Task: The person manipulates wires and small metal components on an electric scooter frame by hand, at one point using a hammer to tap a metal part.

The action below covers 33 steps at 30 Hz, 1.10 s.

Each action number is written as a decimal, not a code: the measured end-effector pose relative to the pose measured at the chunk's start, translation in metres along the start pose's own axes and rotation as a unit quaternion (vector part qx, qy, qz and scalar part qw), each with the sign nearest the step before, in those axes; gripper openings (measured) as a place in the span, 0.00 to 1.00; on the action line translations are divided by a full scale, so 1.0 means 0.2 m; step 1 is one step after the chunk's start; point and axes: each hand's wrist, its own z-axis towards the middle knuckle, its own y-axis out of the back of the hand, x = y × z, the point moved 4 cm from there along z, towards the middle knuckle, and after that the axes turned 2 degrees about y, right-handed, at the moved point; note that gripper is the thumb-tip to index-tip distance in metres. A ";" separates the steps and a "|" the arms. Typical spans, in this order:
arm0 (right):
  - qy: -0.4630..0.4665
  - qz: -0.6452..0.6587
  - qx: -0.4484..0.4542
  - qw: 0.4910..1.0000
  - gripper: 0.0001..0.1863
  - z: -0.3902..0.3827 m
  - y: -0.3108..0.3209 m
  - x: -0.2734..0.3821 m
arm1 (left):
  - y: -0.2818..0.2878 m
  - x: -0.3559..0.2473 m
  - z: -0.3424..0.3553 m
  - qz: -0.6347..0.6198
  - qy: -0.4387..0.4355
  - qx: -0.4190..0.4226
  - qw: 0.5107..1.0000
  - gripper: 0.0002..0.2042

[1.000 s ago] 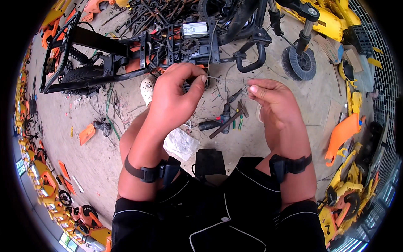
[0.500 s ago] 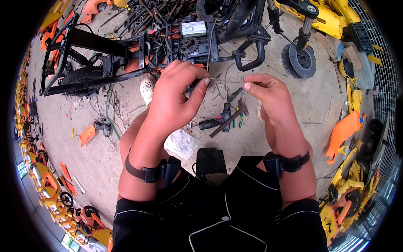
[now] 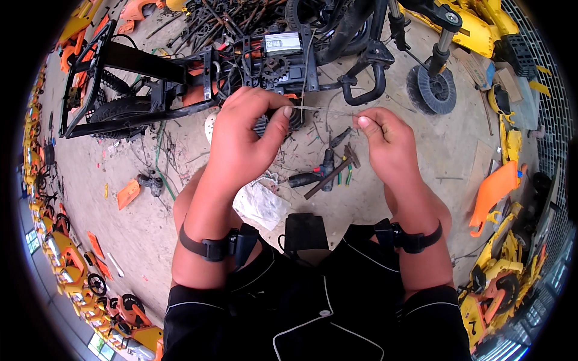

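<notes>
A thin pale wire or strip (image 3: 325, 109) stretches level between my hands, just below the black vehicle frame (image 3: 180, 75). My left hand (image 3: 247, 135) is closed, pinching it between thumb and forefinger. My right hand (image 3: 386, 141) pinches the other end with its fingers curled. Behind my left hand, part of a dark ribbed component (image 3: 294, 124) shows. Beneath the wire on the concrete floor lie a drill (image 3: 327, 171), a hammer (image 3: 331, 171), green-handled pliers (image 3: 348, 175) and a crumpled white cloth (image 3: 259, 207).
Metal rods (image 3: 211, 18) are piled behind the frame. A disc-like wheel part (image 3: 438, 90) with a fork stands at upper right. An orange panel (image 3: 492, 192) and yellow body parts (image 3: 494, 253) lie right. Rows of orange-yellow parts (image 3: 72, 253) line the left.
Both hands have shifted slightly since half a second ago, the left one a little leftward, the right one rightward and down. Both still pinch the thin wire.
</notes>
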 end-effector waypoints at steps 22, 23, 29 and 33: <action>-0.194 0.294 -0.031 0.935 0.11 -0.02 -0.19 -0.04 | -0.46 0.06 -0.16 -0.463 0.383 -0.017 0.799 0.09; -0.188 0.269 -0.029 0.944 0.11 -0.03 -0.20 -0.05 | -0.46 0.06 -0.15 -0.464 0.369 -0.028 0.805 0.09; -0.197 0.304 0.046 0.931 0.12 -0.01 -0.17 -0.06 | -0.45 0.07 -0.13 -0.334 0.314 0.001 0.889 0.10; -0.239 0.378 0.118 0.887 0.14 -0.01 -0.13 -0.06 | -0.41 0.06 -0.11 -0.365 0.301 0.096 0.875 0.11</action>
